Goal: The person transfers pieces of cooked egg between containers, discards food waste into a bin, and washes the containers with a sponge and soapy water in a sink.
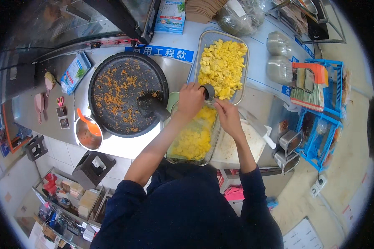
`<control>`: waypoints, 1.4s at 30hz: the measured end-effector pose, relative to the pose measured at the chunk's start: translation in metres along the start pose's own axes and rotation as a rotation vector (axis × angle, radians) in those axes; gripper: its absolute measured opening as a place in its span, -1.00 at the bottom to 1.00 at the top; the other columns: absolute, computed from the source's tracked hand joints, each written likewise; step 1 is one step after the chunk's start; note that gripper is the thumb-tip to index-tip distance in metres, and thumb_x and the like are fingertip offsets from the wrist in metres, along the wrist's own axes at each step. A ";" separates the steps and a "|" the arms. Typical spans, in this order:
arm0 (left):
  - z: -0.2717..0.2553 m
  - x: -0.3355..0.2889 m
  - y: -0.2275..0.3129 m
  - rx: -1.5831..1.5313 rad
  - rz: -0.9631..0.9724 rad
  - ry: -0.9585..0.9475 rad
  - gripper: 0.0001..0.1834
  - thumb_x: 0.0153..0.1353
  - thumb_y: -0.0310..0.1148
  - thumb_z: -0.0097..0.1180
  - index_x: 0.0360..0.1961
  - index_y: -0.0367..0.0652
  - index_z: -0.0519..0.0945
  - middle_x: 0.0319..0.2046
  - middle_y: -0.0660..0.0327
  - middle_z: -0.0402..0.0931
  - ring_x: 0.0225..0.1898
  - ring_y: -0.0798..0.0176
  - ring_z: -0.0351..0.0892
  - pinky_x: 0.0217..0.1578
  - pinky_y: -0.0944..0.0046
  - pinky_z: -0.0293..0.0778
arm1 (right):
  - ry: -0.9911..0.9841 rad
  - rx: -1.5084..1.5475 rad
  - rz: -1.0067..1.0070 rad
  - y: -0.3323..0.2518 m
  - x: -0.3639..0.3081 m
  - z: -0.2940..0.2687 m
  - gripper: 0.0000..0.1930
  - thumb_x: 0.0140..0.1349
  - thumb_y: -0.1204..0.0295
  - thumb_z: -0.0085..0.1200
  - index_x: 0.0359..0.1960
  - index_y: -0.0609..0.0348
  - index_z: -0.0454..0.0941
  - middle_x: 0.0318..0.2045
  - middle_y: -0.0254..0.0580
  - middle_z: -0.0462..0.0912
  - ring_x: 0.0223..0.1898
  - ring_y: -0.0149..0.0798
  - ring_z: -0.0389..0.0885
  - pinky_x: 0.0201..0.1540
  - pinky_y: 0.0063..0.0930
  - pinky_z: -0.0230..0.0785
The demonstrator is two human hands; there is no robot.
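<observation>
My left hand is closed around a dark grey round-ended object, whose kind I cannot make out. My right hand is pinched together close beside it, above the gap between two trays; whatever it grips is too small to tell. Under both hands lies the nearer mesh-sided tray, holding yellow scrambled egg that looks hazy, as though beneath something see-through. Farther off, a second tray holds uncovered chunks of scrambled egg.
Left stands a wide black pan with orange crumbs and a dark handle across its rim. A steel bowl holds an orange spoon. To the right, a white-handled knife lies by a cutting board, near blue racks.
</observation>
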State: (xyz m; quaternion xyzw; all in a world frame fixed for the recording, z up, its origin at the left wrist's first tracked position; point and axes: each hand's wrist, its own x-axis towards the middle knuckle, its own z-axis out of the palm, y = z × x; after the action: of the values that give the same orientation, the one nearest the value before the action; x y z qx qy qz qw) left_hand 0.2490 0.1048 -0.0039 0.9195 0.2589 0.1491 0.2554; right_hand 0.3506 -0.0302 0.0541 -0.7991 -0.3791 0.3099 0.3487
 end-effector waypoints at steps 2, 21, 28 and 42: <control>-0.002 -0.001 0.001 -0.031 -0.014 0.014 -0.92 -0.04 -0.40 0.23 -0.50 -0.16 0.63 -0.47 0.17 0.50 -0.32 0.06 0.52 -0.26 0.09 0.41 | -0.008 -0.012 0.033 0.000 0.000 -0.001 -0.77 0.29 0.43 0.01 -0.10 0.29 0.57 -0.43 0.05 0.55 -0.43 -0.06 0.51 -0.36 -0.33 0.31; -0.144 -0.015 0.074 -1.663 -0.801 -0.118 -0.72 0.22 -0.35 0.19 -0.10 -0.28 0.57 -0.31 0.32 0.55 -0.26 0.47 0.45 -0.23 0.44 0.33 | 0.076 0.264 0.231 0.032 -0.011 -0.011 -0.70 0.34 0.36 -0.01 -0.04 0.34 0.55 -0.27 -0.09 0.65 -0.28 -0.36 0.55 -0.17 -0.50 0.37; -0.269 -0.030 0.145 -2.178 -0.432 -0.581 -0.71 -0.07 -0.31 0.37 -0.45 -0.36 0.66 -0.57 0.30 0.35 -0.51 0.37 0.21 -0.48 0.36 0.06 | 0.118 0.186 0.333 0.052 -0.022 -0.012 -0.67 0.33 0.32 0.02 -0.03 0.35 0.56 -0.28 -0.09 0.67 -0.25 -0.36 0.57 -0.13 -0.48 0.38; -0.271 -0.053 0.160 -2.415 -0.208 -0.442 -0.70 -0.13 -0.43 0.37 -0.36 -0.40 0.68 -0.58 0.25 0.40 -0.52 0.38 0.22 -0.48 0.36 0.04 | 0.184 0.161 0.366 0.057 -0.037 -0.021 -0.64 0.33 0.28 0.02 -0.01 0.34 0.55 -0.27 -0.19 0.66 -0.26 -0.45 0.50 -0.14 -0.54 0.34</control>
State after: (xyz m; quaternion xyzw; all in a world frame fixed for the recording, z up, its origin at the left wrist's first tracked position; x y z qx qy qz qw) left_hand 0.1597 0.0645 0.2995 0.0743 -0.0216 0.1130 0.9906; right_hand 0.3696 -0.0944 0.0292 -0.8492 -0.1681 0.3230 0.3825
